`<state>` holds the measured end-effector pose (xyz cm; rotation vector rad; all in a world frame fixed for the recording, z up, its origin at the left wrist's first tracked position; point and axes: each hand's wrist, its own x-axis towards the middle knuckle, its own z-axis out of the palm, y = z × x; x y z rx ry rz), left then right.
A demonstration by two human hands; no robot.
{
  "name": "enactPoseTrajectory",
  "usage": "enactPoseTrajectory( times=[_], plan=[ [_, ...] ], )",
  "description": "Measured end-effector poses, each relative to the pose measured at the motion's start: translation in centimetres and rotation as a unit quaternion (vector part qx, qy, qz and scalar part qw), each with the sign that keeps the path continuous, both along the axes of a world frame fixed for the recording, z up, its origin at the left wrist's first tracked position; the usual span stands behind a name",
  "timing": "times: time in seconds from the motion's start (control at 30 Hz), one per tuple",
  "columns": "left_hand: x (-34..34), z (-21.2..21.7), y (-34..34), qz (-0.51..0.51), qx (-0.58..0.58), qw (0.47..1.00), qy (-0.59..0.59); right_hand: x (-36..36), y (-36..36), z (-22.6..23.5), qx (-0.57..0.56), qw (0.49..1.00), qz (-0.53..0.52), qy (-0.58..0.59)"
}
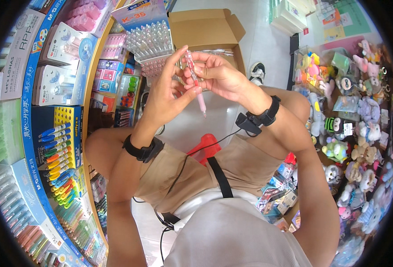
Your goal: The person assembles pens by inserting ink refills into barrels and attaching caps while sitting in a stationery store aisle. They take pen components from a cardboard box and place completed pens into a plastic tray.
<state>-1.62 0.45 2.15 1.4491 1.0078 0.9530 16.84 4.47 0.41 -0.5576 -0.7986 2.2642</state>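
Note:
Over my lap, both hands hold a slim pen (201, 102) with a pink lower barrel and a clear, red-patterned upper part; it tilts with its tip down and to the right. My right hand (225, 79) pinches the upper part between thumb and fingers. From the other side, my left hand (163, 100) closes on it, thumb along the barrel and index finger reaching up by its top end. Just beyond the hands stands a display box of similar clear-topped pens (148, 41), behind my left fingers. Black straps with small devices circle both wrists.
An open cardboard box (205, 24) lies on the floor ahead. Shelves of pens and stationery (61, 147) rise close on my left. Many plush toys and keychains (361, 111) hang on my right. Between my thighs shows a red plastic object (204, 144). A black cable (183, 173) crosses my lap.

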Motion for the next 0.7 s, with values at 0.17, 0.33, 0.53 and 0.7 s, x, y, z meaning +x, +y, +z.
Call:
enactPoseTrajectory(
  times=[0.17, 0.33, 0.53, 0.7],
  plan=[
    [-0.3, 0.2, 0.2, -0.006, 0.02, 1.0, -0.023, -0.1, 0.2, 0.5, -0.009, 1.0, -0.008, 0.007],
    [-0.3, 0.2, 0.3, -0.028, 0.032, 0.999, -0.025, -0.1, 0.1, 0.5, 0.031, 0.999, 0.02, -0.019],
    [0.0, 0.1, 0.0, -0.04, 0.011, 0.998, -0.047, -0.4, -0.3, 0.4, 0.056, 0.996, 0.007, -0.067],
    [-0.1, 0.4, 0.1, -0.044, -0.016, 0.999, -0.012, -0.9, -0.4, 0.4, 0.135, 0.973, -0.043, -0.183]
  ],
)
